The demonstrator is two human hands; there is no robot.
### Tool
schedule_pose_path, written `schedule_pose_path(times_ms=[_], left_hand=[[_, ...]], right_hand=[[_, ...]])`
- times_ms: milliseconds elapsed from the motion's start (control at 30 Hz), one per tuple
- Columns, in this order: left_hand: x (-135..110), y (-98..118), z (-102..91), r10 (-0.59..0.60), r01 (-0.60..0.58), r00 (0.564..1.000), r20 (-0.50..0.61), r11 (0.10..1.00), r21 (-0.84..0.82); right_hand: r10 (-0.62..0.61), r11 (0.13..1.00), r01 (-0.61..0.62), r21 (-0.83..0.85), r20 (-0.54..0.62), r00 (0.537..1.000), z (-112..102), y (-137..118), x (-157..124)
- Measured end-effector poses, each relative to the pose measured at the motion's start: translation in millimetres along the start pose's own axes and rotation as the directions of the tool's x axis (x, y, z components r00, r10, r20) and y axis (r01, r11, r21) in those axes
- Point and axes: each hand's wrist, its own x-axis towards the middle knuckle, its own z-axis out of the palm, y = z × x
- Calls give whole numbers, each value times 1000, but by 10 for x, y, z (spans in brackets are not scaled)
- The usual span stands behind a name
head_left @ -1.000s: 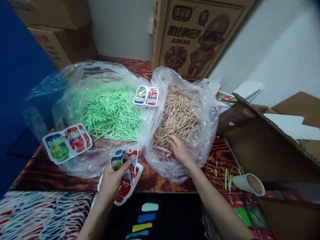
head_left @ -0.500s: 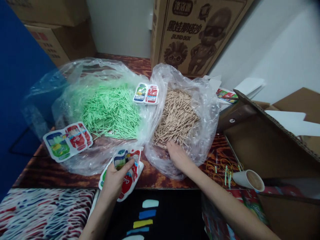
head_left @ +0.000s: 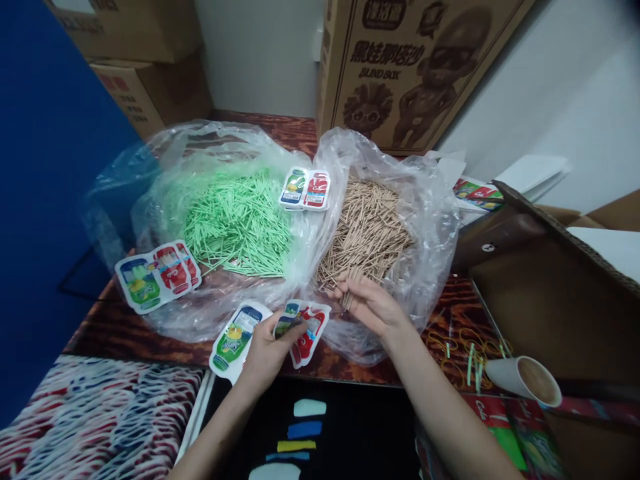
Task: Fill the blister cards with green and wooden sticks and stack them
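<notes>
My left hand (head_left: 267, 350) is closed on a small printed packet (head_left: 311, 337) with red cola and green drink pictures. Another packet (head_left: 235, 340) with a green and yellow drink picture sticks out on the left side of this hand; whether it is gripped too, I cannot tell. A few thin brown sticks (head_left: 346, 300) are pinched in the fingers of my right hand (head_left: 373, 303). This hand is at the near edge of a heap of brown sticks (head_left: 370, 230) in a clear plastic bag (head_left: 430, 233). Left of it, a second clear bag (head_left: 165, 160) holds bright green sticks (head_left: 240, 223).
Printed packets (head_left: 143, 283) lie on the left bag, and another packet (head_left: 305, 189) rests between the bags. At right are a paper cup (head_left: 510, 380) on its side, yellow rubber bands (head_left: 450, 363) and an open carton (head_left: 530, 293). A tall cardboard box (head_left: 390, 100) stands behind.
My right hand has drawn back slightly from the heap and turned, now showing brown sticks in its fingers. My left hand has moved right with its packet, closer to the right hand.
</notes>
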Motion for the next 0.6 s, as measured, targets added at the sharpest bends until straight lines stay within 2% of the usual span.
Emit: schedule_pose_path(times_ms=[133, 267, 400, 600], left_hand=[[6, -61, -1, 13, -13, 1000, -6, 1000, 7], [-2, -67, -15, 5, -5, 1000, 7, 1000, -10], [1, -42, -35, -14, 13, 1000, -13, 998, -59], [15, -47, -49, -43, 41, 999, -14, 995, -95]], right_hand=[[-89, 984, 82, 158, 39, 995, 302, -36, 39], [-81, 981, 68, 180, 68, 994, 545, 25, 54], [-50, 995, 41, 92, 104, 993, 656, 132, 15], [1, 993, 12, -121, 103, 995, 673, 186, -100]])
